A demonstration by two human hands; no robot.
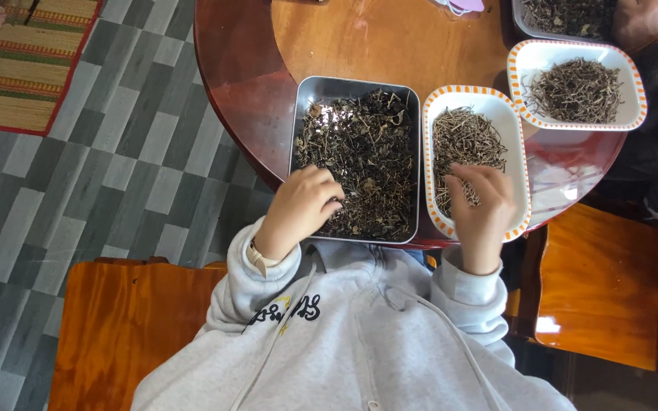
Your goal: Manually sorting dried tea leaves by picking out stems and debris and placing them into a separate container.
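A metal tray [306,91] full of dark dried leaves and stems sits on the round wooden table [359,38]. My left hand [298,209] rests in its near left corner, fingers curled into the dried plant matter. Right of it stands a white dish with an orange rim [513,122] holding sorted dried stems. My right hand [483,209] hovers over the near end of that dish, fingertips pinched among the stems. Whether either hand holds a piece, I cannot tell.
A second orange-rimmed dish [634,99] of stems and another metal tray [523,27] lie at the far right, by another person's hand [637,19]. Wooden chairs [611,281] stand at right and under me. A woven mat [24,61] covers the tiled floor at left.
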